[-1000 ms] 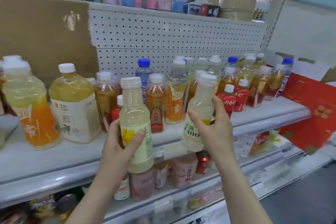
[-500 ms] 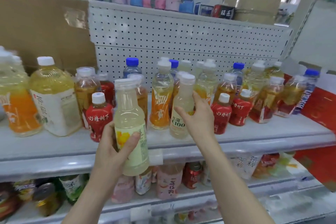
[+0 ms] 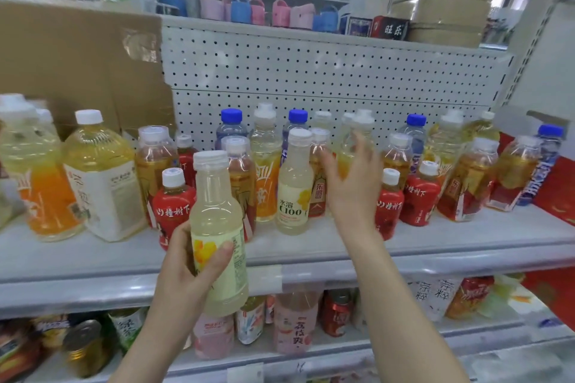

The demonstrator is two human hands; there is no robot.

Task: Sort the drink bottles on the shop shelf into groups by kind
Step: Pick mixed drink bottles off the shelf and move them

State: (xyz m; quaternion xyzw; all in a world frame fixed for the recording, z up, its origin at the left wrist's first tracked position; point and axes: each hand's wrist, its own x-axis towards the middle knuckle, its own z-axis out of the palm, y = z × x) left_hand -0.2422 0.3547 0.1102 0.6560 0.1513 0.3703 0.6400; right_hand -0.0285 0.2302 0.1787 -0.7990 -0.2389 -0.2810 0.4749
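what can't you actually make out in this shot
Head view:
- Right hand: motion-blurred, so whether its fingers touch the bottle behind it is unclear.
- Red-label bottle: lower part hidden by the lemon drink bottle in the left hand.
- Big orange bottle: blurred, cut by the left edge.
- Lower-shelf can: label too blurred to read.
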